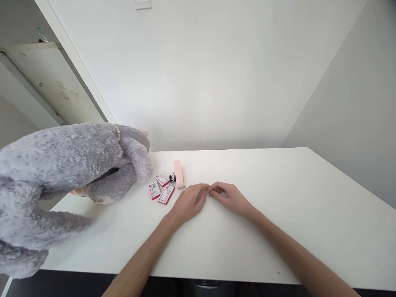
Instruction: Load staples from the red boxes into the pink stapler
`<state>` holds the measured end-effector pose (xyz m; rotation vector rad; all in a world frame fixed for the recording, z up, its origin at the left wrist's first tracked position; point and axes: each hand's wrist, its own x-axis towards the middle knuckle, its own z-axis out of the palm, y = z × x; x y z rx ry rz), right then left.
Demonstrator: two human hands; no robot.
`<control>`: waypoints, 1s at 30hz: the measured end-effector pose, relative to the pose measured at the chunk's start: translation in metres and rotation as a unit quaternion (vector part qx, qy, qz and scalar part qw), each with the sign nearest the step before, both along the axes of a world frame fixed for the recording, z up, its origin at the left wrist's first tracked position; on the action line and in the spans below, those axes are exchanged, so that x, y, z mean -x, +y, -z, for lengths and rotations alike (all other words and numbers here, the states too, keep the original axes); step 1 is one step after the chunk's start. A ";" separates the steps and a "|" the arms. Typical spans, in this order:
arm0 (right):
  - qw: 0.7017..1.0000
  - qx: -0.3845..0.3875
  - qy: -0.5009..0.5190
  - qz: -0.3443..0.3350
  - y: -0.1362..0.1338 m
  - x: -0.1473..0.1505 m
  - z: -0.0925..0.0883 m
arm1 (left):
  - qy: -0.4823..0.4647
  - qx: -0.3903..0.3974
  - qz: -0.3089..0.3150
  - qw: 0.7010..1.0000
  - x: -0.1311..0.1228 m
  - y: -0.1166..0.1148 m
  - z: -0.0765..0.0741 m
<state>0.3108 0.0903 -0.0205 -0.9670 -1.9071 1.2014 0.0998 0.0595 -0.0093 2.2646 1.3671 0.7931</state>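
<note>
My left hand (191,201) lies on the white table (198,243), fingers stretched to the right and the thumb apart. My right hand (230,198) rests opposite it, fingers loosely bent, with a gap between thumb and fingers. Their fingertips meet in the middle, and I see nothing held in either hand. Just beyond my left hand is a pink stapler (178,175). A small black staple remover (172,177) touches or nearly touches its left side. Three small red-and-white boxes lie to the left: a rear box (162,179), a left box (154,190) and a front box (166,194).
A large grey plush toy (71,161) with a bead necklace leans over the table's left side. The white wall (201,82) rises behind the table. A pale cabinet (52,82) stands beyond the door frame at left. A tiny dark speck (278,272) lies near the front edge.
</note>
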 end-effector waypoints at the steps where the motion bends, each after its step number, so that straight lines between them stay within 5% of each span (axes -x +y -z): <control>1: 1.000 0.002 0.000 -0.002 0.000 0.000 0.000 | -0.003 -0.010 -0.002 1.000 0.001 0.000 0.001; 30: 0.992 -0.077 -0.083 0.047 0.000 -0.010 0.011 | 0.130 -0.080 -0.015 0.988 0.012 -0.004 0.004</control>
